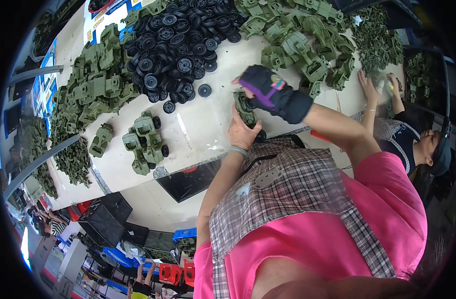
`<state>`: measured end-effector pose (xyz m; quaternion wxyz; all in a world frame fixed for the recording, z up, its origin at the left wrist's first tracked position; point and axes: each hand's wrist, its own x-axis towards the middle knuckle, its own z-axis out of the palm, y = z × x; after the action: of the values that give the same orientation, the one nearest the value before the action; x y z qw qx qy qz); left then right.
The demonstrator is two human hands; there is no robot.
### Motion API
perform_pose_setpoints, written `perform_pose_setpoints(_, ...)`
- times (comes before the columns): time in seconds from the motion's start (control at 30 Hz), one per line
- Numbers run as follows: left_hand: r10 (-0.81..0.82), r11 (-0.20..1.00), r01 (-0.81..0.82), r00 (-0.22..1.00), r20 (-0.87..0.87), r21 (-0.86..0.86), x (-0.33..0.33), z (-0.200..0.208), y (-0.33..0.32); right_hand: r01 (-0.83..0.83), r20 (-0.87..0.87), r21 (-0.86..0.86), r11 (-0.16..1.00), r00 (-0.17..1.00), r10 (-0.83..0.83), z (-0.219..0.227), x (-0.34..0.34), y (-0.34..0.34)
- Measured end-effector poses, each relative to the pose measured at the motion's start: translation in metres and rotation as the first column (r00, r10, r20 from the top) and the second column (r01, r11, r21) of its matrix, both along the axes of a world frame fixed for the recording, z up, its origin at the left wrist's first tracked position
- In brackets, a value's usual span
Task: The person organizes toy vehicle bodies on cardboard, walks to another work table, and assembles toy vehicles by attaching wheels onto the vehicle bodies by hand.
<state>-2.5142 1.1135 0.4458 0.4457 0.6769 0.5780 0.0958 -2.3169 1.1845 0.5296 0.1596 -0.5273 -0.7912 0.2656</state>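
Observation:
At the table's near edge my left hand (244,133) grips a green plastic toy vehicle body (248,115), thumb and forefinger on either side of it. A black wheel (260,135) shows by the left thumb. My right hand (263,88), in a black and purple fingerless glove, is curled over the far end of the same toy; whatever its fingertips hold is hidden. Beyond my hands lies a big heap of black toy wheels (175,47), with a loose wheel (204,90) nearer to me. To the left stand green toy vehicles with wheels fitted (147,139).
Green vehicle bodies (96,74) are heaped at the left, others (300,42) at the far right. Small green parts (73,162) lie at the left edge. At right a co-worker's hands (370,89) work by another small-parts pile (375,42). A black bin (106,219) stands below the table.

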Motion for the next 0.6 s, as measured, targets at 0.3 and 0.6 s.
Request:
perform_pose_setpoints(0.3, -0.042, 0.998, 0.046, 0.996, -0.084, 0.051, -0.001, -0.029, -0.009, -0.021, -0.011, 0.269, 0.963, 1.000, 0.024, -0.033, -0.041, 0.024)
perform_pose_setpoints(0.6, 0.011, 0.998, -0.012, 1.000, 0.021, 0.054, 0.002, -0.020, -0.005, 0.160, 0.086, 0.156, 0.975, 0.981, -0.175, -0.041, -0.046, 0.021)
